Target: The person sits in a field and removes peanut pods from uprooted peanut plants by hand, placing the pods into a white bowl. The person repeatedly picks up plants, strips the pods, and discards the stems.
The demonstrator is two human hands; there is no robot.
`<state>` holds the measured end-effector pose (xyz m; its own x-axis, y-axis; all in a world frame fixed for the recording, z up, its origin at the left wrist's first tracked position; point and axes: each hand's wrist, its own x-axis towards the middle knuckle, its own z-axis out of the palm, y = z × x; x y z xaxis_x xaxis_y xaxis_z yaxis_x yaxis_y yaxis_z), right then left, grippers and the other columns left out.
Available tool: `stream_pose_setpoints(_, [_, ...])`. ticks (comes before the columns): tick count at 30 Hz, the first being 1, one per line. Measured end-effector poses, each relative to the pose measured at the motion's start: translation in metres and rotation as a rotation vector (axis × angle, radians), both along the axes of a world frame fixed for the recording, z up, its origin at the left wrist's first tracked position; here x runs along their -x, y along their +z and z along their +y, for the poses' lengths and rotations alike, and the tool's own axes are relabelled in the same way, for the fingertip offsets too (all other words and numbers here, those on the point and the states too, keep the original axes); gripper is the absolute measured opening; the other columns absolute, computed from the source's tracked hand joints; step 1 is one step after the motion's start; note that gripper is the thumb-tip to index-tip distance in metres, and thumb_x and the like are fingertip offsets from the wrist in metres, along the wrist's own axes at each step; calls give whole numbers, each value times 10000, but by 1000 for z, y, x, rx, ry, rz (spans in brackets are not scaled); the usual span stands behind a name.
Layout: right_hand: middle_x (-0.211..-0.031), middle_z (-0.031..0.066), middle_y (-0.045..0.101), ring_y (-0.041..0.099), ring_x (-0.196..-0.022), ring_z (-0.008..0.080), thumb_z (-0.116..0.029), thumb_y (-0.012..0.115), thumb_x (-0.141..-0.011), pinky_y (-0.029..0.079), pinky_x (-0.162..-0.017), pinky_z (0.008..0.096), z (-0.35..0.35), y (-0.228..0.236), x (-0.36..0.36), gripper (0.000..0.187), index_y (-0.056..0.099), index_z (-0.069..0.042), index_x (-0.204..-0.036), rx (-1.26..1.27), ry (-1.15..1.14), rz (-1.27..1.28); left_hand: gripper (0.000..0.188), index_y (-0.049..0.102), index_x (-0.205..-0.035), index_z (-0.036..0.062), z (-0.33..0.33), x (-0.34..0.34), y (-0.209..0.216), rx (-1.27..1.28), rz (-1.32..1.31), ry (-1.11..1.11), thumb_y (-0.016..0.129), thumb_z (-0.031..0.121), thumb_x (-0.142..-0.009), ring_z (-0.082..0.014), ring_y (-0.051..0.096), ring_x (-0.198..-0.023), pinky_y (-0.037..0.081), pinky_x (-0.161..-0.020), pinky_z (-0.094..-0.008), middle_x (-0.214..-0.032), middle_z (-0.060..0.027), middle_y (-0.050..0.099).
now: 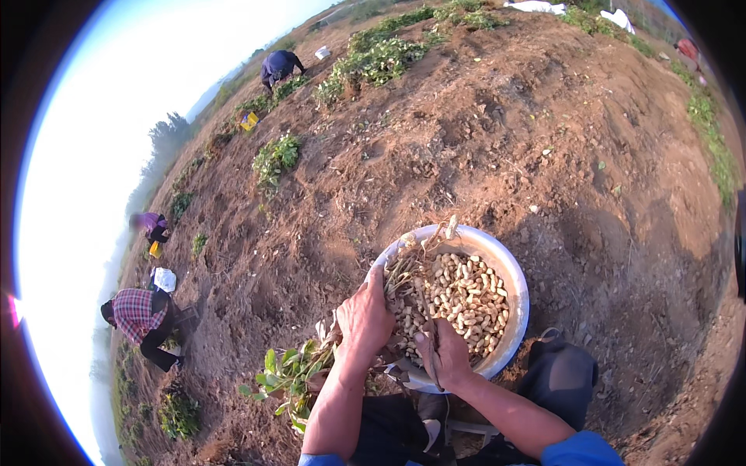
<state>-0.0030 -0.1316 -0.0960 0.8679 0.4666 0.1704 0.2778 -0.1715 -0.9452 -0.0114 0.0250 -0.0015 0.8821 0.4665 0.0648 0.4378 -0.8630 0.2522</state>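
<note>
Probably light, limp: leafy green peanut plant [289, 378], best held by stems. Left hand [365, 320] grips it; right hand [449, 356] unclear.

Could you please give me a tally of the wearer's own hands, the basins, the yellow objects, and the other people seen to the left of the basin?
Wearer's hands: 2 (left hand, right hand)
Basin: 1
Yellow objects: 2 (upper one, lower one)
Other people: 3 (dark-clothed person, person in purple, person in plaid)
Total: 8
</note>
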Motion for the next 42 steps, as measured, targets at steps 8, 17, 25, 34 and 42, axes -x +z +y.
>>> stream_pose_setpoints(8, [-695,30,513,488,-614,101,-371,515,-1003,425,-572,289,-3,4,3,347,502,-29,-948,-216,123,234,622,407,-1350,89,2,1,1,30,-33,-4,609,77,-761,-428,650,-826,479,-690,-525,-914,-208,675])
stream_pose_setpoints(17, [-725,39,515,482,-658,111,-418,528,-990,425,-608,290,1,6,11,401,515,-17,-1012,-186,179,423,700,419,-1370,69,-1,1,-1,-13,-70,30,722,276,-774,-416,650,-893,500,-750,-489,-1004,-215,673])
stream_pose_setpoints(25, [-754,169,565,595,-647,320,-273,581,-956,458,-588,403,2,11,-1,277,525,-8,-1010,-82,-110,-89,638,402,-1362,61,-12,0,-1,-27,-7,-49,628,135,-769,-410,662,-817,502,-678,-511,-958,-220,672])
stream_pose_setpoints(34, [-899,171,572,609,-751,368,-263,633,-905,468,-629,464,0,21,-18,336,538,-10,-1103,111,-196,-223,669,385,-1374,56,-18,4,4,-60,-62,-79,633,83,-753,-400,657,-824,489,-670,-514,-1002,-207,653])
stream_pose_setpoints(42, [-873,164,587,628,-698,346,-249,654,-898,479,-595,438,-5,21,-18,332,557,-6,-1101,105,-124,-199,687,368,-1400,60,-7,4,4,-108,-99,-27,626,60,-764,-396,648,-830,469,-660,-503,-998,-210,631])
